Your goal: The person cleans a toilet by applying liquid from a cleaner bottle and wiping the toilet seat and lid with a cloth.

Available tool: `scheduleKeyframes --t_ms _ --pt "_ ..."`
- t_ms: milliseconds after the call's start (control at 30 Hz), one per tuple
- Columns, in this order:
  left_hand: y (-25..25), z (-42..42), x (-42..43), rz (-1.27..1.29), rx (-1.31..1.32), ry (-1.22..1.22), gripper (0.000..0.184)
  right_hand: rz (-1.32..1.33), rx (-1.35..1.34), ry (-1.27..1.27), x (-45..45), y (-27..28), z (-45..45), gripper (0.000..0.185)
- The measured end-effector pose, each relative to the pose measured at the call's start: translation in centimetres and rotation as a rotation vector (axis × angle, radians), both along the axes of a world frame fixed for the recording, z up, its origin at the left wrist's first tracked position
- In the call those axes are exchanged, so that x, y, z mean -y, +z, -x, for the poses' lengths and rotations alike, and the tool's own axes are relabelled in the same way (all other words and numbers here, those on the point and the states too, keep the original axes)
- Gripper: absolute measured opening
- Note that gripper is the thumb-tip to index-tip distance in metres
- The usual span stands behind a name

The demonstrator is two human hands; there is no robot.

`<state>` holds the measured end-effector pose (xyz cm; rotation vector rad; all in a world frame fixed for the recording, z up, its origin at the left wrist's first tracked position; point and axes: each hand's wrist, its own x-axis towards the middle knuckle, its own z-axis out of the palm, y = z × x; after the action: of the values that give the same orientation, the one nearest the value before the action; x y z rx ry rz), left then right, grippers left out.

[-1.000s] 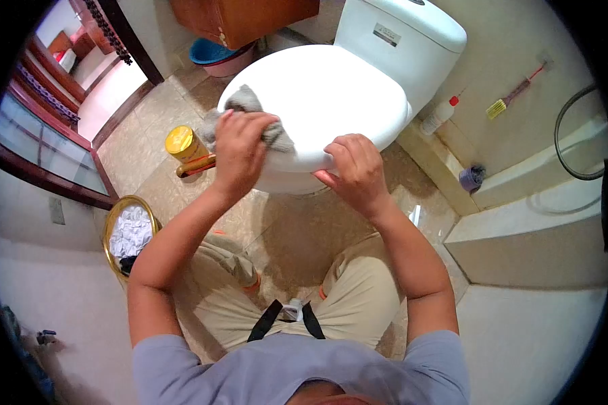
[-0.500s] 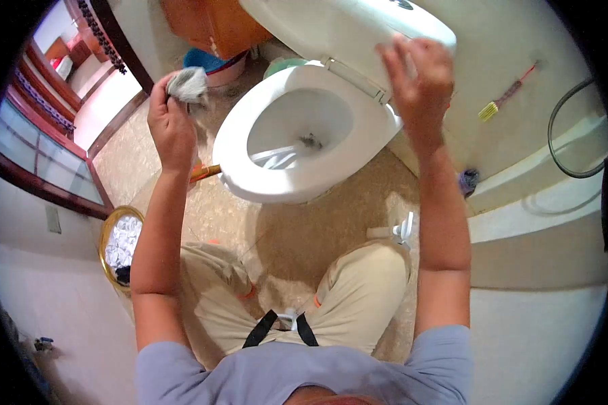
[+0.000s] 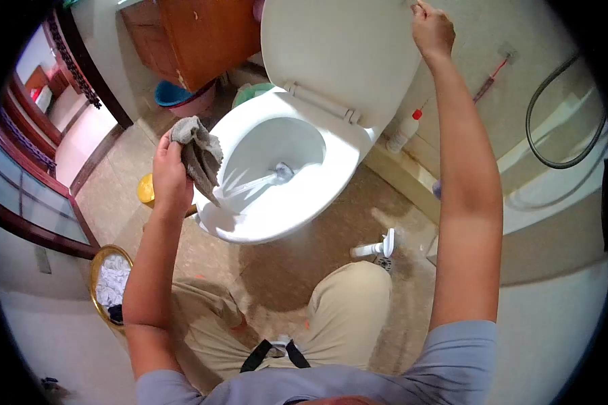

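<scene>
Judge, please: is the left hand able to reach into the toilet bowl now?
Probably yes: the lid is up, and the left hand, holding a grey cloth, is near the open bowl.

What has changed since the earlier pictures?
The lid has swung from closed to raised, uncovering the bowl. The right hand rose with it, now at its upper edge. The left hand came off the lid, leftward, still gripping the cloth. The red-capped bottle stayed put.

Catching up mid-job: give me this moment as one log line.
left hand: holding grey cloth by toilet bowl | right hand: at raised lid edge, grip unclear | bowl: uncovered | yellow tub: on floor
</scene>
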<state>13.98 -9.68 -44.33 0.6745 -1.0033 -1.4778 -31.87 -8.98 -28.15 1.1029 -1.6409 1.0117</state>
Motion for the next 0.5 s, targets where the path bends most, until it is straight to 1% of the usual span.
scheduleKeyframes --t_ms 100,200,300,333,367,400,433,467,500 --pt "-0.4 0.4 0.1 -0.025 0.006 0.013 0.029 -0.167 0.387 0.086 -0.6 -0.1 2.1 0.027" --pt "-0.5 0.6 0.3 -0.054 0.016 0.032 0.027 -0.144 0.29 0.167 -0.4 -2.3 4.1 0.033" --pt "-1.3 0.6 0.9 -0.072 0.011 0.037 0.026 -0.019 -0.12 0.075 -0.2 -4.7 4.8 0.033" --pt "-1.3 0.8 0.8 -0.073 0.005 0.024 0.025 -0.041 -0.107 0.094 -1.0 -5.7 2.0 0.031" --pt "-1.3 1.1 0.8 -0.068 -0.009 0.012 0.025 -0.059 -0.1 0.115 -2.0 -6.6 -2.8 0.029" --pt "-1.4 1.7 0.8 -0.067 -0.067 -0.007 0.025 -0.189 0.083 0.349 -2.4 -8.8 -5.8 0.025" --pt "-1.2 2.5 0.3 -0.087 -0.04 -0.019 0.025 -0.318 0.203 0.606 -1.4 -12.6 -7.6 0.029" --pt "-1.2 3.4 -0.2 -0.075 -0.074 -0.074 0.025 -0.639 0.566 0.848 -3.1 -13.3 -13.2 0.038" --pt "-1.4 4.2 -0.6 -0.069 -0.103 -0.13 0.025 -0.673 0.762 1.07 -3.7 -16.5 -17.0 0.056"
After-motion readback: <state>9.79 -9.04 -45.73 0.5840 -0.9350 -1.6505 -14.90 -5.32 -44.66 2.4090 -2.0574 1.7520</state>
